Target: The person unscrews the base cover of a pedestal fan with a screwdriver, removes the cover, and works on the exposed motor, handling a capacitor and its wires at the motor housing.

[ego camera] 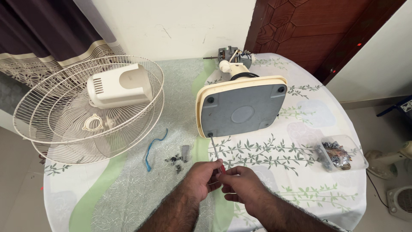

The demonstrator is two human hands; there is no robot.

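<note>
Both hands meet at the near edge of the table, at six o'clock in the view. The left hand and the right hand are closed together around the red handle of a screwdriver, fingers curled over it so that only a sliver of red shows between them. The thin metal shaft runs up and slightly left toward twelve o'clock, and its tip sits at the lower left corner of the fan base, where a dark screw hole lies in the grey underside. The base stands tilted on its edge, its grey bottom plate facing the camera inside a cream rim, with dark round feet at the corners. Behind it, at twelve o'clock, the fan's neck leads to the bare motor with its wires. At nine o'clock from the hands lies a small heap of dark screws, and just left of them a curled blue wire tie. Farther out at ten o'clock, two cream wire fan guards rest stacked, with the cream motor housing cover lying inside them. At three o'clock a clear plastic container holds small metal bits. Everything rests on a round table under a leaf-patterned cloth.
</note>
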